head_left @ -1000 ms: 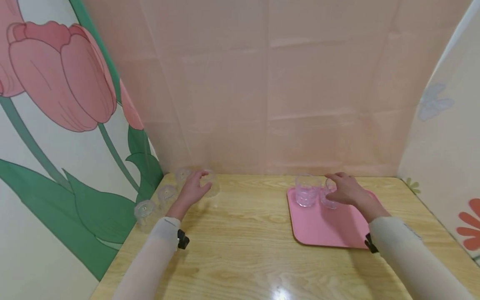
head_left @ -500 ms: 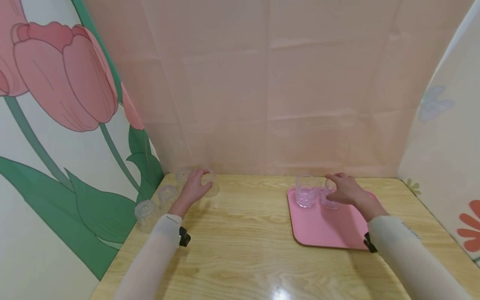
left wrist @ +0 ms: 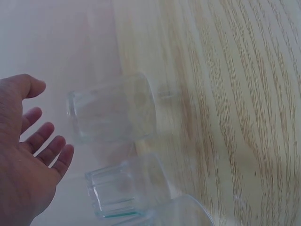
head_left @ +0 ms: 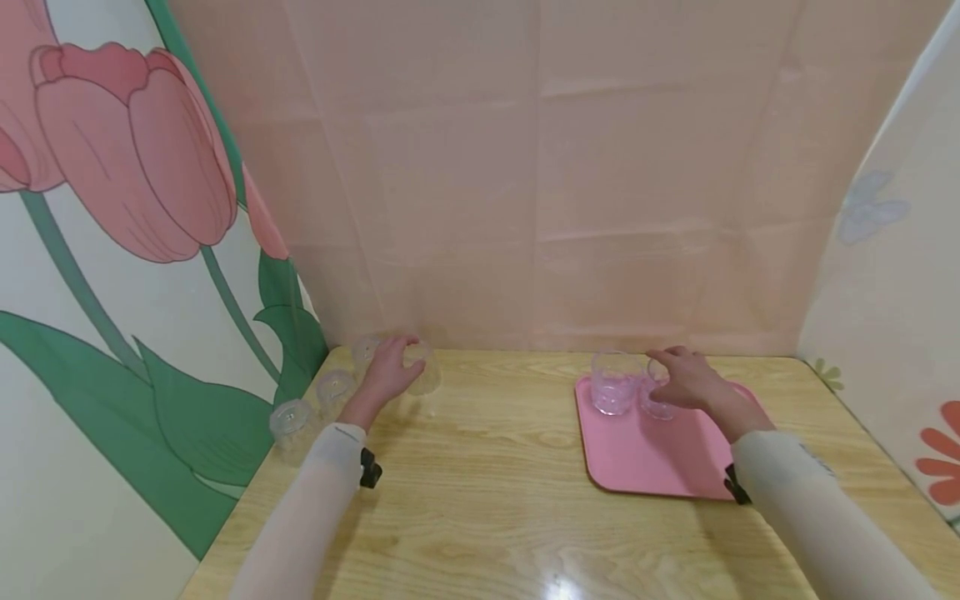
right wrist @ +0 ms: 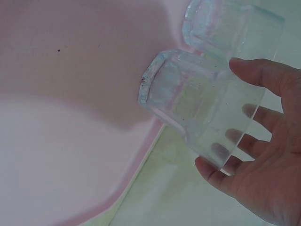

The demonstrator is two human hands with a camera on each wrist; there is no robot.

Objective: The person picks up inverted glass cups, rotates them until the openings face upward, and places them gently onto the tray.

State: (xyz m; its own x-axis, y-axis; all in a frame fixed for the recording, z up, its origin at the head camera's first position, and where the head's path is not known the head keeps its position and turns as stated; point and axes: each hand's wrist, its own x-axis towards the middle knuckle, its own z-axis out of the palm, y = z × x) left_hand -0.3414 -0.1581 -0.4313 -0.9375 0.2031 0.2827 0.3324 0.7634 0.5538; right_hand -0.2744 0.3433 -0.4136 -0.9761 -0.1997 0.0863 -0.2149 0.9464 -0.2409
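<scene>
At the tray's back edge, my right hand point(head_left: 693, 382) holds a clear drinking glass point(right wrist: 188, 103) by its upper part, thumb on one side and fingers round the other. The glass stands upright with its base at the pink tray point(head_left: 645, 462). Close on its left is a second clear glass point(head_left: 611, 396), upright on the tray. On the table's far left, my left hand point(head_left: 390, 371) hovers with parted, loosely bent fingers over an upside-down glass point(left wrist: 113, 110). The left wrist view shows a gap between the fingers and that glass.
More upside-down clear glasses point(head_left: 292, 425) line the left edge of the wooden table point(head_left: 480, 483). In the left wrist view, another glass point(left wrist: 129, 188) stands close beside the nearest one. A pink sheet point(head_left: 525, 208) rises behind the table, with patterned walls on both sides.
The head view has shifted very slightly. Both hands and the glasses keep practically the same places.
</scene>
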